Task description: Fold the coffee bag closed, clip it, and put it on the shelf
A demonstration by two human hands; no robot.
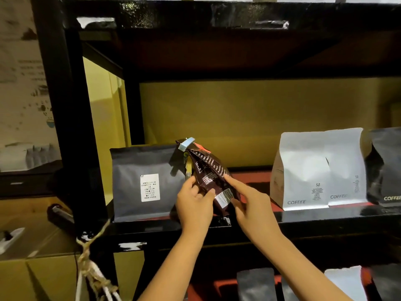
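Note:
A dark brown coffee bag (211, 172) stands tilted on the black shelf (303, 220), its folded top pinched by a light blue clip (186, 144). My left hand (194, 203) grips the bag's lower left side, thumb and fingers wrapped round it. Stretched out on the other side, my right hand (249, 203) touches the bag's front with the index fingertip, and its lower fingers lie against the bag's right edge near the barcode label.
A dark grey bag (143, 183) with a white label stands just left of the brown bag. Two white "COFFEE" bags (314, 170) and a black one (386, 168) stand to the right. More bags sit on the shelf below. Cardboard boxes are at the left.

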